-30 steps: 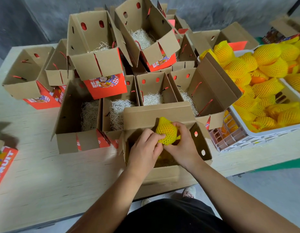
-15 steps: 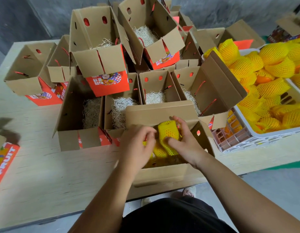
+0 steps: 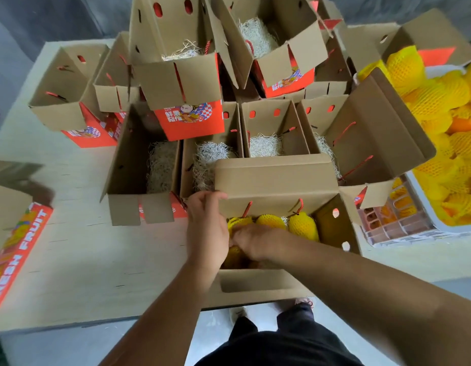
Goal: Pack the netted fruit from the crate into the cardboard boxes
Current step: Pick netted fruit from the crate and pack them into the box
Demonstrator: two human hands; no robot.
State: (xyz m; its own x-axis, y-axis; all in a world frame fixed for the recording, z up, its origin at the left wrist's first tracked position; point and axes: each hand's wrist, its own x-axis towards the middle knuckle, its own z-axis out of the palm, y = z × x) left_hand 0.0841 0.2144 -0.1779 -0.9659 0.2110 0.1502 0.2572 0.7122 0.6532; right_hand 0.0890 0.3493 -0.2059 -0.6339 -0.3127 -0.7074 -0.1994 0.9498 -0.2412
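hands [image 3: 251, 241] crowd netted fruit [image 3: 303, 225] against box [image 3: 255, 283] left wall.

Matt corrugated cardboard boxes [image 3: 275, 178]; yellow foam-net fruit [image 3: 303, 225]; plastic crate [image 3: 398, 228]

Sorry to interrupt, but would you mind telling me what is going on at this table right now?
A person is packing yellow foam-netted fruit into the nearest open brown cardboard box at the table edge. Both hands are down inside it: the right hand presses on a netted fruit at the box's left end, while the left hand rests beside it at the box's left wall. Several fruit already lie in the box. More netted fruit fills the white plastic crate on the right, and other open boxes lined with pale shredded paper wait behind.
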